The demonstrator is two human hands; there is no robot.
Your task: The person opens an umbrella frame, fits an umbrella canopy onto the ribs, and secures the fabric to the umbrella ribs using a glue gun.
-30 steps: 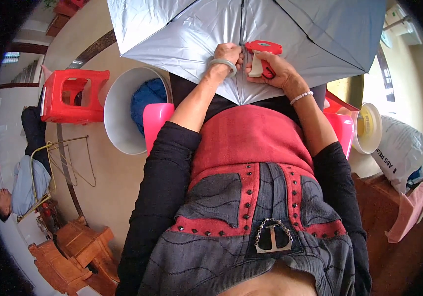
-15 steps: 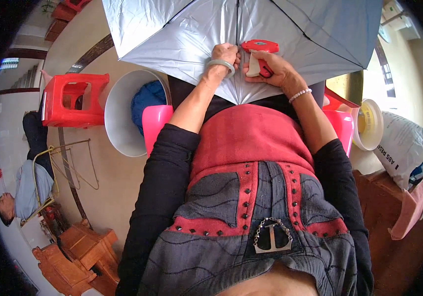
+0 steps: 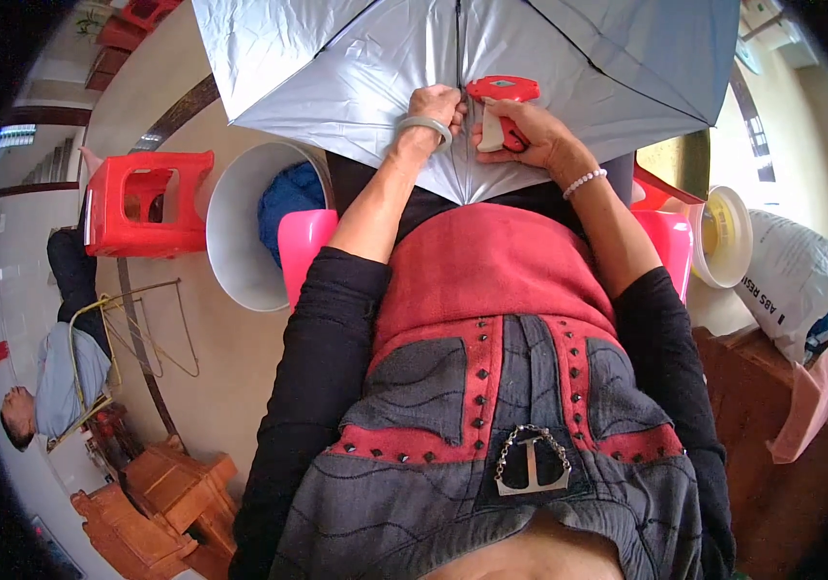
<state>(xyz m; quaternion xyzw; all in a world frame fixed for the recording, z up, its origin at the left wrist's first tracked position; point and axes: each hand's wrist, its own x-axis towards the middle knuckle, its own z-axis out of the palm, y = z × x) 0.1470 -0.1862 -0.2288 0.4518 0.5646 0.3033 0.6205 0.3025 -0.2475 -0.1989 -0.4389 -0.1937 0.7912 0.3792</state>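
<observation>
An umbrella (image 3: pixel 375 92) with silver fabric and thin dark ribs is spread over my lap, its near corner pointing at me. At the middle rib, the fingers of my left hand (image 3: pixel 436 108) are closed in a pinch on the umbrella; just what lies between the fingertips is hidden. Close beside it, my right hand (image 3: pixel 539 135) grips a red and white pistol-shaped hand tool (image 3: pixel 503 89). The tool's red nose points left toward the rib, above my left fingers, and its pale lever sits under my right fingers.
To my left stand a white bucket (image 3: pixel 230 232) with blue cloth inside and a red plastic stool (image 3: pixel 148 203). A person (image 3: pixel 66 377) sits farther left, by a gold metal frame. On the right are a pale tub (image 3: pixel 731 237), a white sack (image 3: pixel 791 280) and brown wooden furniture (image 3: pixel 738 387).
The umbrella, both hands and the tool have shifted very slightly left in view. Both grips look the same.
</observation>
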